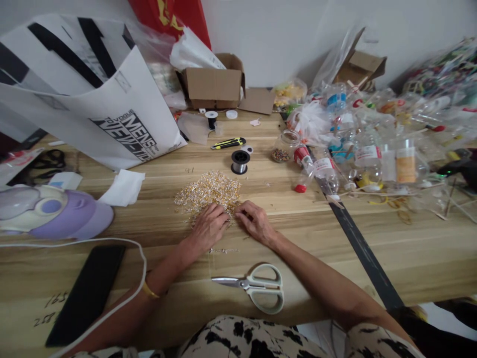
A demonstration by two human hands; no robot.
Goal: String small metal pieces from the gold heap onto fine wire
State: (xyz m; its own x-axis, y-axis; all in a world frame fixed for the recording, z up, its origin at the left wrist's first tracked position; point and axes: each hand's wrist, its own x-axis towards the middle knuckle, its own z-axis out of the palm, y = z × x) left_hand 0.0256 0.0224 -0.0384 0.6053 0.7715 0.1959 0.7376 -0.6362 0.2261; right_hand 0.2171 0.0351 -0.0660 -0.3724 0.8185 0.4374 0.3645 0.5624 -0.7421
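Note:
A loose pile of small gold and silver beads [208,191] lies on the wooden table in front of me. My left hand [211,223] rests at the pile's near edge, its fingers bent down among the beads. Just right of it, my right hand [256,221] has thumb and fingers pinched together at the pile's edge; whatever is between them is too small to make out. Below the hands lies a short beaded strand [224,250]. Closer to me are scissors [248,286] with pale handles, blades pointing left. A spool of wire [240,162] stands behind the pile.
A yellow-black utility knife [228,143] and a dark spool [211,120] lie farther back. Plastic bottles [367,154] crowd the right side, beside a jar of beads [283,148]. At left are a white paper bag [122,114], a purple device [70,214], a phone [87,293] and a white cable [143,263].

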